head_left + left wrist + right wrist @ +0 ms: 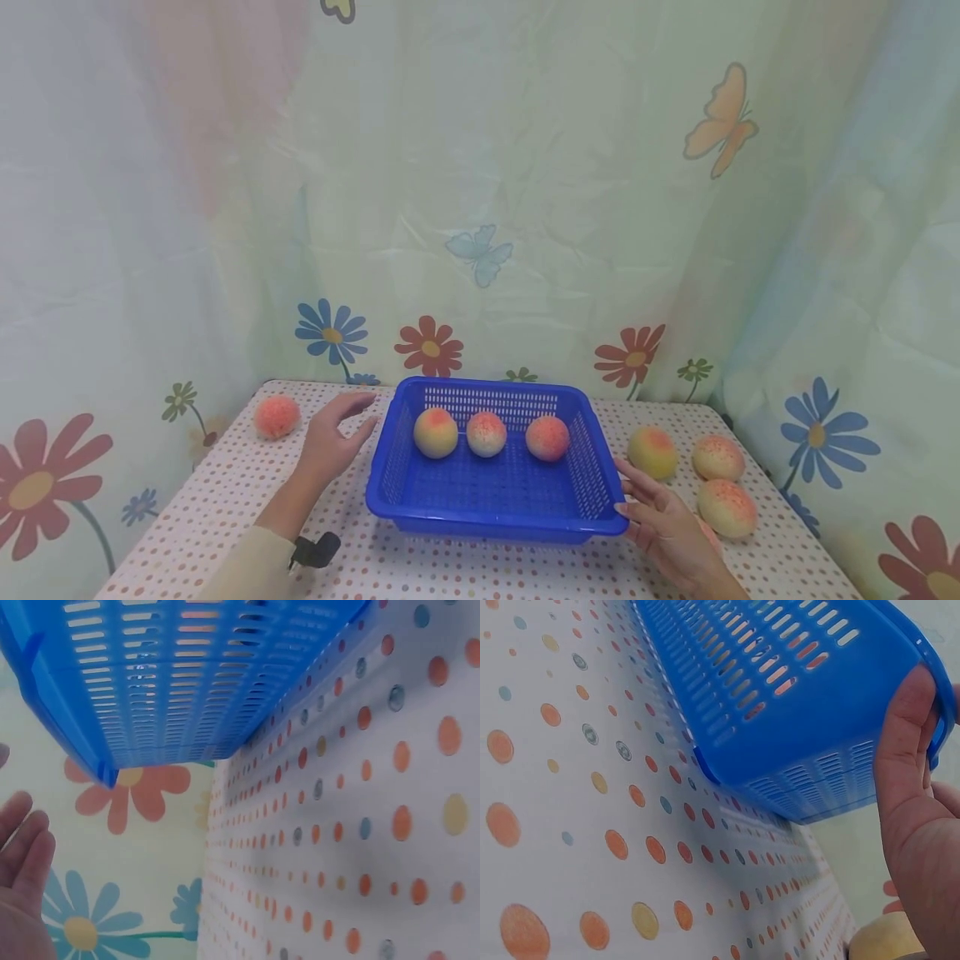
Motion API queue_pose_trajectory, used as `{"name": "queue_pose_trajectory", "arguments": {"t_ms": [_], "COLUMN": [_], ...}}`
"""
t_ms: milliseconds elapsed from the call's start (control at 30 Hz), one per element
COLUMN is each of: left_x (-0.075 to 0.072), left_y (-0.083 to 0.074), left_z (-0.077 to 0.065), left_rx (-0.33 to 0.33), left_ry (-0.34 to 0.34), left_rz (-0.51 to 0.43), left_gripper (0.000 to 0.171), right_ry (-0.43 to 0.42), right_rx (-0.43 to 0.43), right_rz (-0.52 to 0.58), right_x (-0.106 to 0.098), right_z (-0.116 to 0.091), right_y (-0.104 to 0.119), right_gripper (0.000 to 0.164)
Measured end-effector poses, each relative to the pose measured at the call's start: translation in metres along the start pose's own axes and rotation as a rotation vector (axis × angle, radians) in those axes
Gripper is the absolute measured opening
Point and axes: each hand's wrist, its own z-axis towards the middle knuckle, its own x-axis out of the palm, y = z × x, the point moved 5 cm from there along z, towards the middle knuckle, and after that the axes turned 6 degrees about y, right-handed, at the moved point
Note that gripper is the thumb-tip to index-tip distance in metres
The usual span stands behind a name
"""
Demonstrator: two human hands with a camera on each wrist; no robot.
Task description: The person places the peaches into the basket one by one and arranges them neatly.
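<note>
A blue plastic basket [487, 525] with slotted walls stands at the middle of the table. Three peaches lie in a row inside: a yellowish one [436, 433], a pale speckled one [486, 434] and a redder one [547, 438]. My right hand [663, 529] pinches the basket's right rim near the front corner; in the right wrist view the thumb [909, 712] lies against the rim's outer side. Beyond the basket's left wall, my left hand [330, 442] is held apart from it, fingers loosely bent and nothing in them.
At the far left of the table [352, 558] lies a red peach [277, 417]. Several more peaches, among them a yellow-green one [652, 452] and a large speckled one [727, 508], lie right of the basket; one is partly hidden behind my right hand. A flowered curtain [525, 167] surrounds the table.
</note>
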Motion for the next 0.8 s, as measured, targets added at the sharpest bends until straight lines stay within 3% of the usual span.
{"name": "queue_pose_trajectory", "arguments": {"t_ms": [300, 433, 800], "left_x": [-0.011, -0.014, -0.039], "left_y": [0.006, 0.010, 0.038], "left_z": [-0.015, -0.019, -0.036], "left_rx": [-0.106, -0.167, -0.423], "left_ry": [-0.115, -0.130, -0.242], "left_rz": [0.007, -0.009, -0.028], "left_gripper": [0.035, 0.038, 0.044], "right_ry": [-0.023, -0.060, -0.101], "right_rx": [-0.004, 0.012, 0.026], "right_rz": [0.000, -0.003, -0.032], "right_x": [0.001, 0.000, 0.002], "right_z": [0.000, -0.001, -0.001], "right_y": [-0.001, -0.002, 0.001], "right_gripper": [0.061, 0.066, 0.074]}}
